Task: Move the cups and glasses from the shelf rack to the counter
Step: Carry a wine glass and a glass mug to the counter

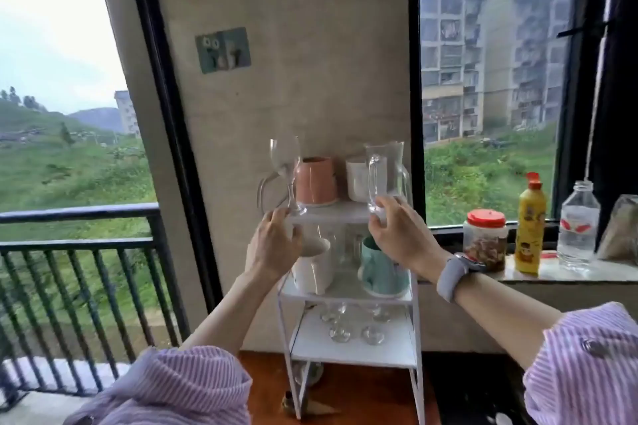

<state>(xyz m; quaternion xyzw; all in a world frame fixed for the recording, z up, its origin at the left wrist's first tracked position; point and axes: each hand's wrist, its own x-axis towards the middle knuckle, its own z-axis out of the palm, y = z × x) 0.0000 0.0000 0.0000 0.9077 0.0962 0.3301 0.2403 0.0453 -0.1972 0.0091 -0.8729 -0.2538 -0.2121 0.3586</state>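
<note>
A white three-tier shelf rack [415,328] stands on a reddish-brown counter [362,393]. On its top tier are a wine glass [285,162], a pink cup [316,179], a white cup [357,179] and a clear glass mug [385,172]. My left hand [274,245] grips the wine glass at its foot. The base of the glass mug is held by my right hand [397,235]. A white mug [312,269] and a teal mug [383,269] sit on the middle tier, with clear glasses behind them. Several stemmed glasses [352,324] stand on the bottom tier.
To the right, a window sill [587,272] carries a red-lidded jar [486,240], a yellow bottle [530,224], a water bottle [578,224] and a bag. A black balcony railing [79,252] runs on the left. A concrete wall stands behind the rack.
</note>
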